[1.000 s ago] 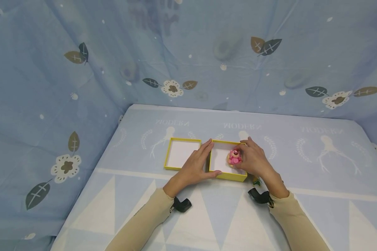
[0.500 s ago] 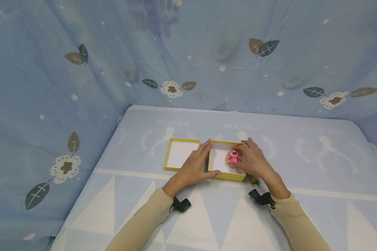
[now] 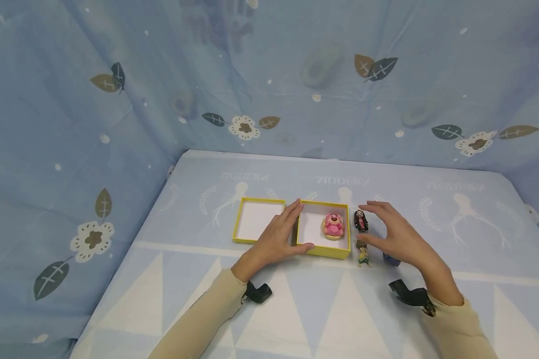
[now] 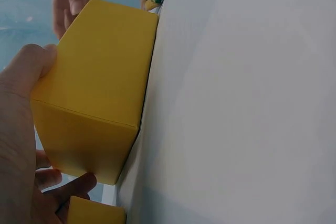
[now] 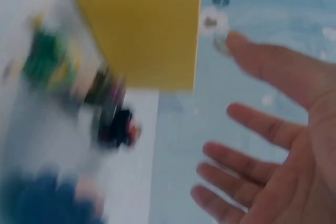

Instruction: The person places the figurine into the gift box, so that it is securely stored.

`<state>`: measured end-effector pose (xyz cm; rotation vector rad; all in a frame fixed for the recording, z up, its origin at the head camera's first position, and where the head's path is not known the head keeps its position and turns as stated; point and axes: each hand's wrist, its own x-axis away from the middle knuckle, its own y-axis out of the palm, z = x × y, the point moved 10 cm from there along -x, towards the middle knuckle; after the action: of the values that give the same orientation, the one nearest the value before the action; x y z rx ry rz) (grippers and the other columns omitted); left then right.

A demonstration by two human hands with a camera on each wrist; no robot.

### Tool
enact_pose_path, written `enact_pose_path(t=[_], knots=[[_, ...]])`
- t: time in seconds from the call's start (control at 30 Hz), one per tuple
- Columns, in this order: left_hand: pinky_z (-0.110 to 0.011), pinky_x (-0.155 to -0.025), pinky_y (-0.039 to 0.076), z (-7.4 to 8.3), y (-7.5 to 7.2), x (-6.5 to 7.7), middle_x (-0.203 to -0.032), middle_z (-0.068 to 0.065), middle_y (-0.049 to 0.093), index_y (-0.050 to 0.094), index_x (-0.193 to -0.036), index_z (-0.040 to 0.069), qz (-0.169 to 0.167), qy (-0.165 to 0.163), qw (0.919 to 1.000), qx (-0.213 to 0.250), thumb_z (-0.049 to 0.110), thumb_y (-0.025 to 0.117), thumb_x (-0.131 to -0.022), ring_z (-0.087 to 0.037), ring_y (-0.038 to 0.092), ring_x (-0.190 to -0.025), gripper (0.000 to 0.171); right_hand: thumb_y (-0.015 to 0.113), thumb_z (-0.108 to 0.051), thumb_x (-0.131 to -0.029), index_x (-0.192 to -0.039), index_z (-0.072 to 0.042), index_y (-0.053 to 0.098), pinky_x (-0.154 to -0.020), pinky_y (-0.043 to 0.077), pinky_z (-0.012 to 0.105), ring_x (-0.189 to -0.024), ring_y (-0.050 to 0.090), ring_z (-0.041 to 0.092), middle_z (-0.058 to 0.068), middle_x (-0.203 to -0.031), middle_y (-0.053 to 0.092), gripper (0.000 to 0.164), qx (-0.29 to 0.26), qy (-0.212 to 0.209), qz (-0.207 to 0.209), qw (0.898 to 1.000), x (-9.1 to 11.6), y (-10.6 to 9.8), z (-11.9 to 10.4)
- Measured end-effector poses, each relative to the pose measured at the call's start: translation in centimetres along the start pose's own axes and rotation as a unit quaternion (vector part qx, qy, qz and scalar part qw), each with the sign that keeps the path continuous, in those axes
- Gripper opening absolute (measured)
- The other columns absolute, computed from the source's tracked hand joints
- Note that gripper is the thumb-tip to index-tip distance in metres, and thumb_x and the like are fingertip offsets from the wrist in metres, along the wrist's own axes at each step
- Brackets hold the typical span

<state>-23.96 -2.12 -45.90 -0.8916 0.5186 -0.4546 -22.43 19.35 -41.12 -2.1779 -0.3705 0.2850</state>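
A yellow box (image 3: 328,252) with a white inside stands without its lid on the table. In it sits a pink bear figurine (image 3: 333,226) on a yellowish ring base, toward the right wall. My left hand (image 3: 276,237) grips the box's left end, thumb at the front edge and fingers along the left side. To the right of the box hovers my right hand (image 3: 402,239), holding nothing, thumb and fingers spread apart. Beside the box lie a black-haired figurine (image 3: 361,221) and a figurine in green and yellow (image 3: 363,254). A dark blue toy (image 3: 391,259) is partly hidden under the right hand.
The shallow yellow-rimmed lid (image 3: 239,222) lies inside-up just left of the box, partly behind the left hand. A pale patterned cloth covers the table (image 3: 431,319). Blue curtains (image 3: 269,75) hang behind it and on the left.
My right hand has let go of the pink bear figurine and moved right, out of the box. The figurines beside the box now show. The left hand keeps its place.
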Motion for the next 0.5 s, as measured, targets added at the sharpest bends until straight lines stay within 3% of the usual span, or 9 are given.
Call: enact_pose_path(t=[0.13, 0.27, 0.5], knots=[[-0.052, -0.108, 0.037, 0.0, -0.1, 0.0, -0.162, -0.011, 0.023, 0.022, -0.156, 0.006, 0.003, 0.004, 1.0, 0.004, 0.052, 0.072, -0.083, -0.025, 0.035, -0.144, 0.099, 0.08, -0.031, -0.082, -0.142, -0.005, 0.046, -0.094, 0.042, 0.064, -0.122, 0.049, 0.043, 0.02, -0.138, 0.046, 0.074, 0.0, -0.002, -0.007, 1.0, 1.3, -0.6, 1.5], [-0.052, -0.108, 0.037, 0.0, -0.2, 0.0, -0.162, -0.011, 0.023, 0.023, -0.156, 0.007, 0.006, 0.002, 1.0, 0.007, 0.052, 0.072, -0.082, -0.025, 0.035, -0.143, 0.099, 0.081, -0.039, -0.079, -0.143, -0.004, 0.045, -0.086, 0.048, 0.053, -0.106, 0.056, 0.032, 0.015, -0.123, 0.055, 0.082, 0.004, 0.027, -0.05, 0.998, 1.9, -0.2, 3.4], [-0.051, -0.107, 0.038, 0.1, -0.1, 0.0, -0.161, -0.012, 0.024, 0.024, -0.155, 0.005, 0.008, 0.007, 0.9999, 0.007, 0.051, 0.072, -0.083, -0.025, 0.035, -0.144, 0.098, 0.083, -0.044, -0.074, -0.138, -0.002, 0.049, -0.068, 0.043, 0.027, -0.084, 0.049, 0.015, 0.004, -0.101, 0.056, 0.085, 0.013, 0.056, -0.126, 0.99, 2.4, 1.8, 5.8]])
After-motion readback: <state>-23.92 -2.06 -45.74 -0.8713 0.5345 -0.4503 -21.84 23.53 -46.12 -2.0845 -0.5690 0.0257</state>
